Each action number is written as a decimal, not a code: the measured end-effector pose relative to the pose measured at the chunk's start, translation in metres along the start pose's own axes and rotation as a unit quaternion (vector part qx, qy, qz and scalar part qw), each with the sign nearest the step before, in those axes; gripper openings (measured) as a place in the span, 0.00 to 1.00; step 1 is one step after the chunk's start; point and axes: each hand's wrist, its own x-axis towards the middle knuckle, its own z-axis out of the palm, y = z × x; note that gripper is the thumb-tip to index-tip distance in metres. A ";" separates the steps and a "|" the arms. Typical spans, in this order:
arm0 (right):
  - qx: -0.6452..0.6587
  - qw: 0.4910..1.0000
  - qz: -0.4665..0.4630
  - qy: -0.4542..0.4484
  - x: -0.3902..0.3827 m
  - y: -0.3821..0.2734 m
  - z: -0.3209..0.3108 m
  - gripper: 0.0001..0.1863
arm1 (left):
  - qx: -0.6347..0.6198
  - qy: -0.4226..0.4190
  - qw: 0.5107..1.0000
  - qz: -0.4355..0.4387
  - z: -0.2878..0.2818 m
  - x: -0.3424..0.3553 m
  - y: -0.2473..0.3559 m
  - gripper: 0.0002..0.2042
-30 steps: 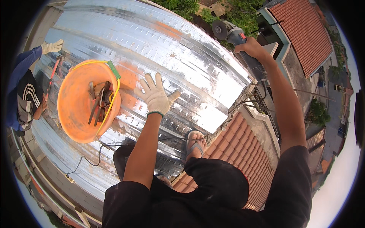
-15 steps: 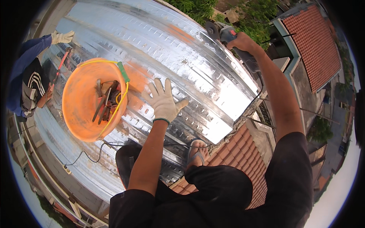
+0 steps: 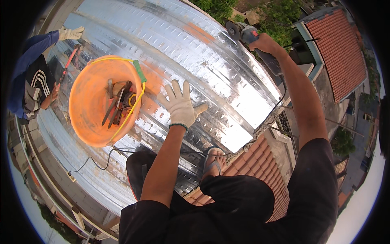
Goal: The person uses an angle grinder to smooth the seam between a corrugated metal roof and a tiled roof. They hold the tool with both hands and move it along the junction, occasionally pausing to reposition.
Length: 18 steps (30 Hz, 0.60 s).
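Note:
My left hand (image 3: 181, 106), in a pale work glove with a dark green cuff, is spread flat over the ribbed, shiny metal decking (image 3: 170, 53), and appears to rest on it. My bare right hand (image 3: 266, 44) is wrapped around an angle grinder (image 3: 248, 34). The grinder's disc (image 3: 232, 31) is at the far right edge of the decking; whether it touches the metal I cannot tell. To the left of my gloved hand stands an orange bucket (image 3: 81, 110) holding several hand tools (image 3: 118, 106), with a yellow rope handle that has a green grip (image 3: 139, 71).
At the left, a co-worker's gloved hand (image 3: 71, 33) reaches over the decking; their other hand holds a red-handled hammer (image 3: 69, 62). A black cable (image 3: 97, 166) runs across the sheet near my sandalled foot (image 3: 214, 160). Roof tiles (image 3: 252, 175) lie beyond the decking's broken edge.
The whole view has shifted slightly, so things sit a little further right. My hands keep nearly the same places over the decking, and the grinder stays in my right hand.

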 end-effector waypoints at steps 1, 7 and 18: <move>-0.002 1.000 0.002 0.001 0.001 0.000 0.000 0.28 | 0.000 0.005 1.000 0.003 0.001 0.001 0.000 0.57; 0.014 0.999 -0.028 0.030 -0.003 -0.006 0.004 0.27 | 0.002 0.007 1.000 0.004 0.003 0.000 -0.002 0.57; -0.005 0.999 -0.031 0.040 0.003 0.000 0.009 0.27 | -0.003 0.022 1.000 0.009 0.007 -0.001 -0.005 0.57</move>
